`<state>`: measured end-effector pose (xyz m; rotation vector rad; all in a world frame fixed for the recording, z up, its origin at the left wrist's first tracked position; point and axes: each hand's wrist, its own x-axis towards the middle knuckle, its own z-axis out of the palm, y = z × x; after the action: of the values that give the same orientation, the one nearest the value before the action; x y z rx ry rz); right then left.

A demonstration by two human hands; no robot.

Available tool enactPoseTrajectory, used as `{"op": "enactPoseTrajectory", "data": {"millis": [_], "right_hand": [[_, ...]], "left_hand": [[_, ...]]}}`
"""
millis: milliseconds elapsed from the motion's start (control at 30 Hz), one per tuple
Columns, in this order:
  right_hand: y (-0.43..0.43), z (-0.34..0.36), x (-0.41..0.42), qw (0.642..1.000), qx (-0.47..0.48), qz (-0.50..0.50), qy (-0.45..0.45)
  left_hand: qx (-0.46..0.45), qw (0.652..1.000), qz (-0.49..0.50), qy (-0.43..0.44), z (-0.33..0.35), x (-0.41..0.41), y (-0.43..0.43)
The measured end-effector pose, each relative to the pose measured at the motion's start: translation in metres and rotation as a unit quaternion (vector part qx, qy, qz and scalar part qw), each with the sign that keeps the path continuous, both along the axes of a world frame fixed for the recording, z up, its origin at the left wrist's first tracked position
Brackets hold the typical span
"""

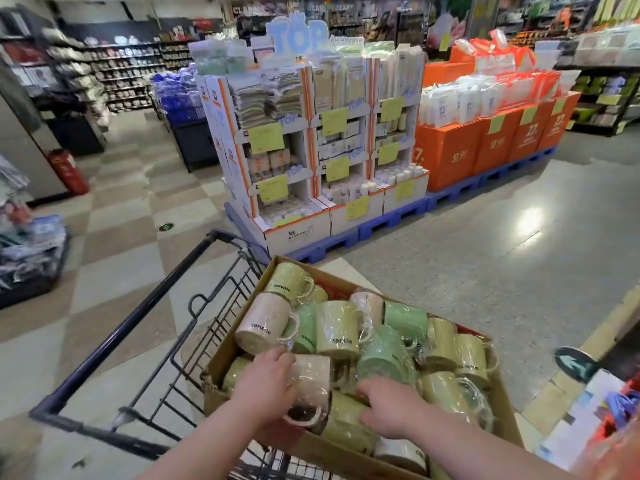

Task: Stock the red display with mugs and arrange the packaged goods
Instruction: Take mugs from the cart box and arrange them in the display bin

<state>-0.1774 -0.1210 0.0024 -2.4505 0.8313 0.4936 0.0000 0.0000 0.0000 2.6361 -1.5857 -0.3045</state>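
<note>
Mug print: "concise" on wrapped mugs [337, 327], lower centre
Left hand [266, 386]: curled around beige mug [311, 375]
Right hand [391, 403]: lay on mugs, grip unclear
Sign [299, 34]: "TOP", upper centre

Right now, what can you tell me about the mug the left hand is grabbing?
The mug is pale beige and looks ceramic, wrapped in shiny clear plastic. It lies on its side, its dark open mouth tipped toward the camera. It sits on top of other wrapped mugs at the near end of the cardboard box in the shopping cart. The left hand grips it from the left side. Its handle cannot be made out.
</note>
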Motion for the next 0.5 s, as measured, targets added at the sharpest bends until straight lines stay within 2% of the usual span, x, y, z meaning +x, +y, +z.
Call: {"op": "enactPoseTrajectory", "data": {"millis": [200,500], "right_hand": [[0.009,-0.012,0.026,0.999,0.031,-0.031,-0.017],[0.022,-0.03,0.06,0.967,0.131,-0.202,-0.077]], "left_hand": [[0.024,0.999,-0.004,0.022,-0.007,0.017,0.005],[0.026,0.997,-0.03,0.062,-0.016,0.038,0.014]]}}
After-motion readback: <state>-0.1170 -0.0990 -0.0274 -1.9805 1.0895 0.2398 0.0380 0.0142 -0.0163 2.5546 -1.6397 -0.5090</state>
